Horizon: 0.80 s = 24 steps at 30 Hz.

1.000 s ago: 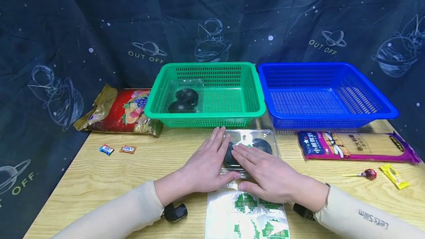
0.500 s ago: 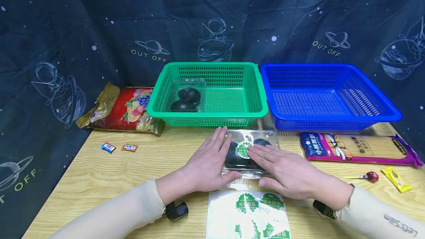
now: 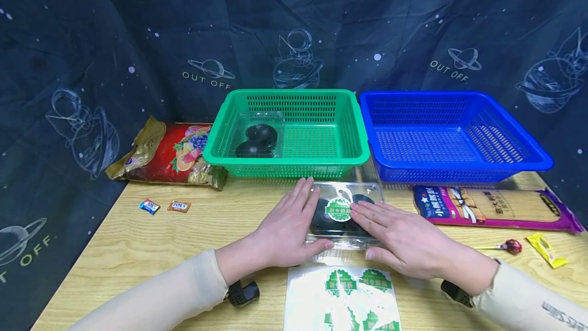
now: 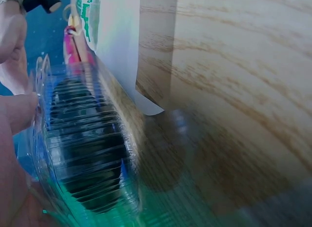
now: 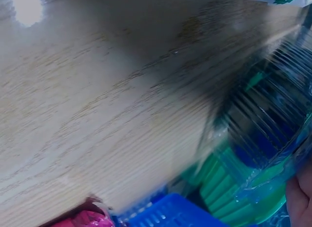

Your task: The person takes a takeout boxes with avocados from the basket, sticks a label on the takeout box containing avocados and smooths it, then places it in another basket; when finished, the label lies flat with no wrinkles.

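Observation:
A clear plastic clamshell box (image 3: 356, 242) with dark, smooth oval things inside sits on the table before the green basket. A round green-and-white sticker (image 3: 339, 210) lies on its lid, fully visible. My left hand (image 3: 287, 231) rests along the box's left side, fingers straight and thumb at the front edge. With straight fingers, my right hand (image 3: 404, 239) touches the right part of the lid, beside the sticker. The box's ridged side (image 4: 87, 139) shows near my thumb in the left wrist view. Directly in front of the box lies a sheet of stickers (image 3: 303, 295).
A green basket (image 3: 287, 160) holds another clear box (image 3: 257, 139) of dark ovals. Beside it stands a blue basket (image 3: 459, 162). Left are a red-gold bag (image 3: 170, 157) and two small candies (image 3: 179, 206); right are a noodle pack (image 3: 500, 208), lollipop (image 3: 512, 246) and yellow candy (image 3: 545, 250).
My right hand has slid to the right across the lid, uncovering the round sticker. The left hand has stayed at the box's left side.

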Available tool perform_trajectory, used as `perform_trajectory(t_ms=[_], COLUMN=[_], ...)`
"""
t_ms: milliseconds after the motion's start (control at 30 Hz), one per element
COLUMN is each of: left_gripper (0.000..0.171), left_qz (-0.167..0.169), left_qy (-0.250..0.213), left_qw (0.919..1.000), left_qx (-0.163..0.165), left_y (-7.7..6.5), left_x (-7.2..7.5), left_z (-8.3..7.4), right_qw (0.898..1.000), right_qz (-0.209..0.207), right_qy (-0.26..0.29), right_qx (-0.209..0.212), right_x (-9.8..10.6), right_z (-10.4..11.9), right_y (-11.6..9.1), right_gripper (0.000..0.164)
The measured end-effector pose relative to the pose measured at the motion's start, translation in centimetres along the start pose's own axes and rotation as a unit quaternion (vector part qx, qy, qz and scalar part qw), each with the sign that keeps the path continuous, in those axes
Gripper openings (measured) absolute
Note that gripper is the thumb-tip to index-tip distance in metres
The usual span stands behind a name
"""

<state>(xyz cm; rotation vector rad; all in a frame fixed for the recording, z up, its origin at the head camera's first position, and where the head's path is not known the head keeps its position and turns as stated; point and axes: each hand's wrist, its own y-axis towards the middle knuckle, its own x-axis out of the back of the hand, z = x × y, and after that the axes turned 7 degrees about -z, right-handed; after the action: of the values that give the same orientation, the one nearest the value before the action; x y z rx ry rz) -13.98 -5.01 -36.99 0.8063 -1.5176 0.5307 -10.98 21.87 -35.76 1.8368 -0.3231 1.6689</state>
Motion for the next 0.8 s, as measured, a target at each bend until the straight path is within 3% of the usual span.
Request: perform_trajectory(t_ms=[267,500,800], left_gripper=[0.100,0.101,0.101], left_qz=[0.000,-0.003,-0.001], left_qy=[-0.001,-0.008,-0.017], left_qw=[1.0000,1.0000,0.9999], left_qx=[-0.001,-0.003,0.000], left_y=[0.0,0.0,0.0], left_x=[0.0,-0.1,-0.2], left_z=[0.0,0.0,0.1], right_qw=[1.000,0.988,0.996], right_qz=[-0.004,-0.003,0.036], right_qy=[0.012,0.137,0.077], right_qx=[-0.006,-0.078,-0.005], right_x=[0.1,0.6,-0.6], right_z=[-0.1,-0.2,2.1], right_y=[-0.2,0.1,3.3], right_gripper=[0.063,0.051,0.064])
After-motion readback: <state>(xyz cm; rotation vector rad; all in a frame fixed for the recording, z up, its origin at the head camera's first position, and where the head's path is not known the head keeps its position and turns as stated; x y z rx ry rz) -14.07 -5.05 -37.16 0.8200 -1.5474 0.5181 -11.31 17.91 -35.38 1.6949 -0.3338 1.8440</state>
